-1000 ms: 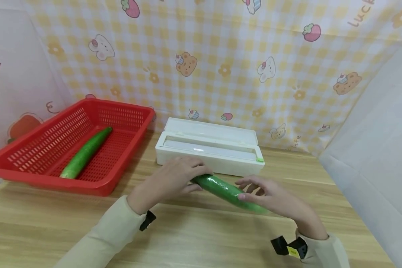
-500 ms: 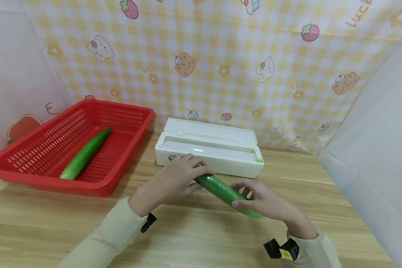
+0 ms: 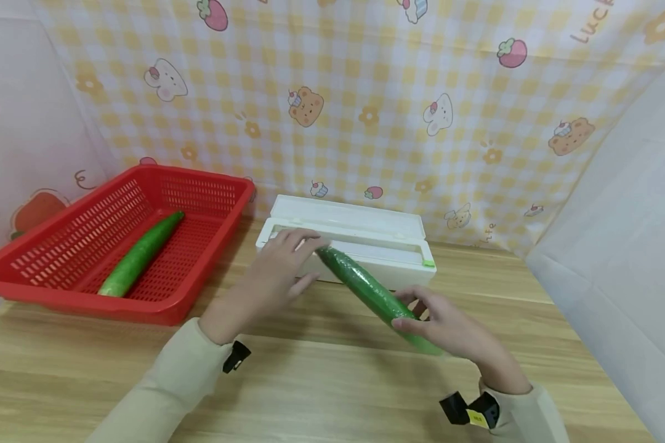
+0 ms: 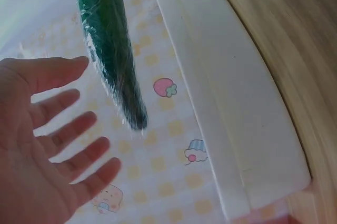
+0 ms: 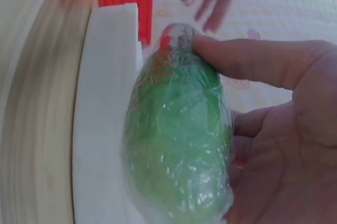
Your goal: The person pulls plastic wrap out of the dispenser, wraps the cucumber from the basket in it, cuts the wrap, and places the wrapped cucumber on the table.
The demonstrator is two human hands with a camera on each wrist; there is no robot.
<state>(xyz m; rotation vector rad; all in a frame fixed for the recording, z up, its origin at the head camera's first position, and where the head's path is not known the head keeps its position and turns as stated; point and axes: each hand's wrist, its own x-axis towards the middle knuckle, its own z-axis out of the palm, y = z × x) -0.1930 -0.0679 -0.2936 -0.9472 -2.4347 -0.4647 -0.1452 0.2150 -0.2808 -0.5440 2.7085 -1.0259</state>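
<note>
A cucumber wrapped in shiny cling film is held up at a slant over the table. My right hand grips it near its paler end, thumb on one side and fingers on the other. In the right wrist view, crinkled film covers that end of the cucumber. My left hand is by the darker, narrow tip. The left wrist view shows its fingers spread and relaxed, a gap between them and the cucumber's tip.
Behind the hands stands a white cling film dispenser, its lid raised. To the left, a red plastic basket contains another cucumber. A patterned cloth hangs behind the wooden table.
My left hand has let go of the cucumber's narrow end and drawn back to the left. That end has risen, while my right hand still holds the other end.
</note>
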